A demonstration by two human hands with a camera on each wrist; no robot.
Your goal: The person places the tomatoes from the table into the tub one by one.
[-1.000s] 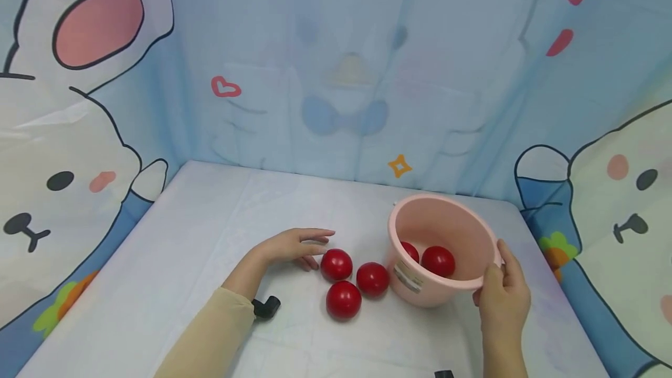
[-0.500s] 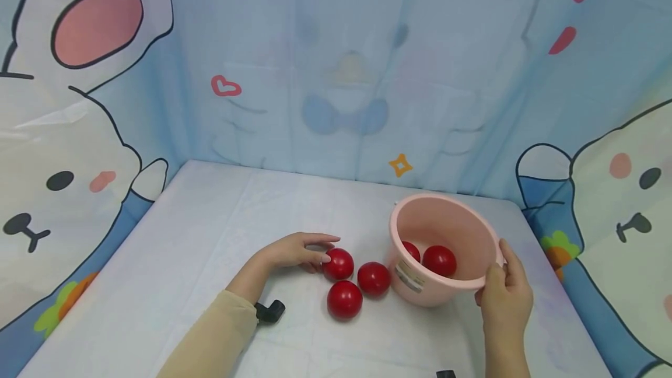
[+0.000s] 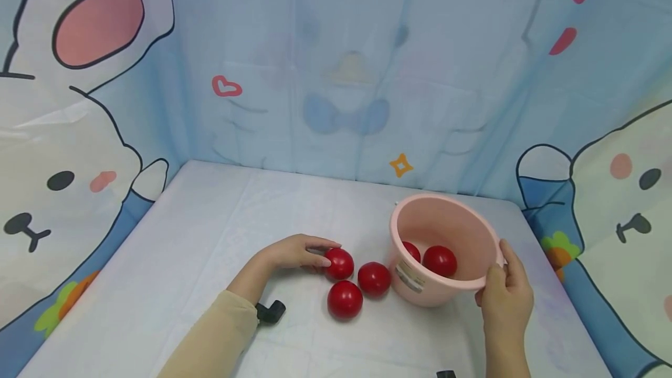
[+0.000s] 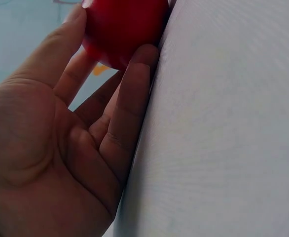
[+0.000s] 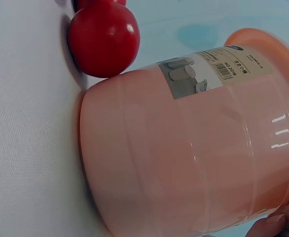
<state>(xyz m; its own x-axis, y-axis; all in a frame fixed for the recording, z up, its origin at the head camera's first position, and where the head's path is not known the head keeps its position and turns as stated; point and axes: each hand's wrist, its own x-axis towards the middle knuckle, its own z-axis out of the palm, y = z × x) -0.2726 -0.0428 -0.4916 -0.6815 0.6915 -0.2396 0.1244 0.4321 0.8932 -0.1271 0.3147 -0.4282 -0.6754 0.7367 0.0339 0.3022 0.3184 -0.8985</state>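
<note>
My left hand [image 3: 296,252] holds a glossy red ball [image 3: 340,264] on the table, thumb on its near side and fingers around the far side. In the left wrist view, the fingertips touch this red ball [image 4: 127,29] while the palm stays off it. Two more red balls lie close by: one nearer me [image 3: 345,300], the other [image 3: 374,279] against the pink bucket [image 3: 427,293]. Gripping the bucket's right rim is my right hand [image 3: 505,293], thumb over the edge. Inside the bucket sit two red balls [image 3: 440,261], one partly hidden by the wall.
A white cloth covers the table [image 3: 226,203], which meets a blue cartoon curtain [image 3: 262,104] at the back and sides. The bucket stands on the right half and carries a printed label [image 5: 213,71]. Black wrist mounts [image 3: 270,311] sit by the wrists.
My left hand has moved slightly right and closed its fingers and thumb onto the nearest red ball. The right hand and bucket have stayed nearly in place.
</note>
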